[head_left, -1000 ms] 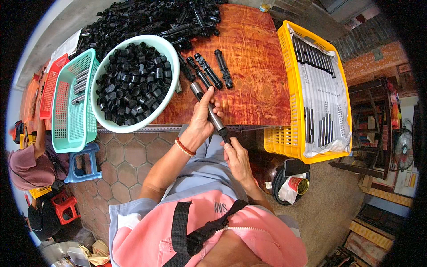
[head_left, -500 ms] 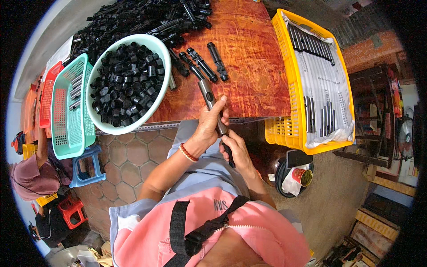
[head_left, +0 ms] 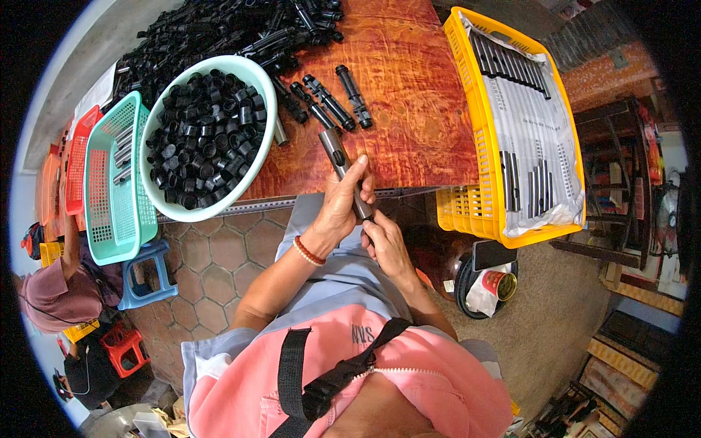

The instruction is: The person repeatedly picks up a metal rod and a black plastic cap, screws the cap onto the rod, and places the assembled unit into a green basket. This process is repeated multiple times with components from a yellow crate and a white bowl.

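Note:
A grey metal tube [head_left: 333, 150] with a slot cut in its side slants up over the table's front edge. My left hand [head_left: 342, 204] is closed around its middle, thumb along the top. At the tube's lower end my right hand [head_left: 389, 250] pinches a black rod-like part [head_left: 367, 222], most of which is hidden by the tube and fingers. Just beyond the tube's upper end, several black ribbed plastic rods [head_left: 353, 95] lie on the reddish wooden table [head_left: 409, 66].
A pale green bowl [head_left: 191, 214] of black caps [head_left: 212, 139] stands left, before a heap of black parts [head_left: 226, 33]. Green [head_left: 98, 219] and red baskets [head_left: 75, 197] are further left. A yellow crate [head_left: 476, 146] with tubes stands right. Another person [head_left: 58, 292] sits at far left.
The black part stuck out well below my right hand before; now little of it shows there. My right hand's fingers have shifted on it, and my left hand still grips the tube.

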Available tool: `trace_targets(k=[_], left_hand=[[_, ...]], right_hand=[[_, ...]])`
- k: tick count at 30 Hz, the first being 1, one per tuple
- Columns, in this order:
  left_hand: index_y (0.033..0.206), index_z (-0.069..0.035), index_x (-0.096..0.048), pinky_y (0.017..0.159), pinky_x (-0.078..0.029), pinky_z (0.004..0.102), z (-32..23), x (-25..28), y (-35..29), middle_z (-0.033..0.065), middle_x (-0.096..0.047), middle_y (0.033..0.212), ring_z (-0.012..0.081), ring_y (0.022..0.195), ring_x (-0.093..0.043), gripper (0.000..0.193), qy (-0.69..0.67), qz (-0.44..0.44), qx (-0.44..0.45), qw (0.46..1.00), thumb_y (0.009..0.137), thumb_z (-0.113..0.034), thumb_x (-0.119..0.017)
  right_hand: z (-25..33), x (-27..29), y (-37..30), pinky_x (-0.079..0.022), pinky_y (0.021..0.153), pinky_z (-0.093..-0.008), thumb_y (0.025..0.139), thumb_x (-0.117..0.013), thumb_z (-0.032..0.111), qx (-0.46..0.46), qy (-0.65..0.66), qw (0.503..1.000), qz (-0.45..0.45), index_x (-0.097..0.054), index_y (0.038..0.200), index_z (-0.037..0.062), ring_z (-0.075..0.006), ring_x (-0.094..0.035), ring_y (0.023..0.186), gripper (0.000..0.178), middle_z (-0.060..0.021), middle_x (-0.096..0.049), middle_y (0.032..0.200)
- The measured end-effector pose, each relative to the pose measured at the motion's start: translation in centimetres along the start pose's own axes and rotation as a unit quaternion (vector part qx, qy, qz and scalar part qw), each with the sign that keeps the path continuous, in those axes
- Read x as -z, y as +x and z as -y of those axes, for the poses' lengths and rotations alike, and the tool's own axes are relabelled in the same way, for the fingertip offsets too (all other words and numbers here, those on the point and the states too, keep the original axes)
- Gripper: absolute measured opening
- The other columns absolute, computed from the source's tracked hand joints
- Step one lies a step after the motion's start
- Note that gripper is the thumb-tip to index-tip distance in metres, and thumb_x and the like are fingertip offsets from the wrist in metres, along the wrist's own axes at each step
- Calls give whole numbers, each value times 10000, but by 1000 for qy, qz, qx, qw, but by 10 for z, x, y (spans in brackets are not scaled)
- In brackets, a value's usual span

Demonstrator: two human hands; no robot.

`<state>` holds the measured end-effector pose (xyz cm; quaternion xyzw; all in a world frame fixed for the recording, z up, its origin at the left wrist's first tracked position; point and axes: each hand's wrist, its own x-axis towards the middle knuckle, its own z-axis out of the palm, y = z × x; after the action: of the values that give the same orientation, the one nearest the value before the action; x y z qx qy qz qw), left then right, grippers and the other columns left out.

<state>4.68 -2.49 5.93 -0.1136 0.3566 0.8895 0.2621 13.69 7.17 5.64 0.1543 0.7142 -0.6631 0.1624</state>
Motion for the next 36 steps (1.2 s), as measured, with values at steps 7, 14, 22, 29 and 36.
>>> trace_targets(k=[7, 14, 22, 29, 36], left_hand=[[734, -133, -446, 438, -367, 222, 1, -2, -5, -13, -446, 572, 68, 481, -408, 266, -1, -19, -11, 1000, 916, -283, -569], [711, -133, -426, 416, -351, 220, 3, 2, -7, -16, -430, 539, 66, 455, -394, 278, 7, 14, -22, 1000, 920, -260, -558], [707, -136, -433, 413, -342, 222, 12, 10, -4, -17, -434, 539, 62, 453, -393, 269, -16, 13, -13, 1000, 916, -254, -555], [722, -123, -448, 447, -360, 228, 12, 11, -5, -9, -436, 551, 71, 469, -394, 255, -7, 30, -24, 999, 905, -259, -563], [719, -148, -405, 661, -367, 273, -14, 8, 1, -24, -330, 756, 109, 676, -362, 358, -66, 186, -21, 980, 885, -407, -588]], right_hand=[[6, -5, -1, -399, 524, -343, 857, -440, 252, -42, -27, 999, -16, -561, 853, 25, -186, -520, 513, 257, -72, -495, 565], [-13, -7, 3, -399, 559, -413, 819, -454, 238, 23, -80, 994, -64, -567, 750, 8, -303, -536, 560, 266, -179, -527, 602], [-22, -5, 3, -393, 573, -448, 815, -457, 233, 21, -106, 992, -64, -551, 762, -15, -370, -534, 600, 271, -233, -532, 653], [-15, -4, 3, -386, 569, -473, 817, -452, 223, 38, -144, 987, -62, -546, 771, -7, -393, -536, 610, 254, -242, -520, 632], [9, 11, 4, -420, 555, -427, 878, -529, 270, 90, -111, 990, 8, -490, 1084, 5, -353, -553, 578, 338, -196, -546, 693]])
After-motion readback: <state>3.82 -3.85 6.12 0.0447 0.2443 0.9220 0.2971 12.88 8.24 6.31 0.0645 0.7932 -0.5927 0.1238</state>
